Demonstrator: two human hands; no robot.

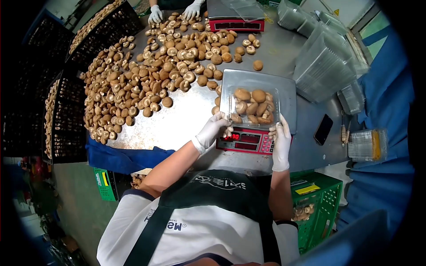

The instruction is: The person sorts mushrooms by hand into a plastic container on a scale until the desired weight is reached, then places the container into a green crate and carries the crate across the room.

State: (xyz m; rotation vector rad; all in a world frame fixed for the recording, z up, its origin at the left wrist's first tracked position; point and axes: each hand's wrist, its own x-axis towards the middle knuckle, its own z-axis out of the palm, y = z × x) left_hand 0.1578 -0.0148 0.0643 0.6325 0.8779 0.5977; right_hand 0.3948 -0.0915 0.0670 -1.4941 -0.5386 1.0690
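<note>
A clear plastic tray (278,103) of brown shiitake mushrooms (251,109) rests on the metal plate of a red digital scale (288,91). My left hand (214,131), in a white glove, grips the tray's near left corner with fingers bent. At the near right corner my right hand (281,141), gloved too, pinches the rim between thumb and fingers. Red digits glow on the scale's display (245,137), partly covered by my left fingers. Beyond and to the left of the scale, loose shiitake mushrooms (133,82) are heaped across the metal table (184,117).
Another person's gloved hands (155,14) touch the pile's far edge, near a second scale (235,24). Stacked clear trays (324,62) stand right, with a phone (323,129) nearer. Black crates (69,117) line the left; a green crate (317,208) sits below the table.
</note>
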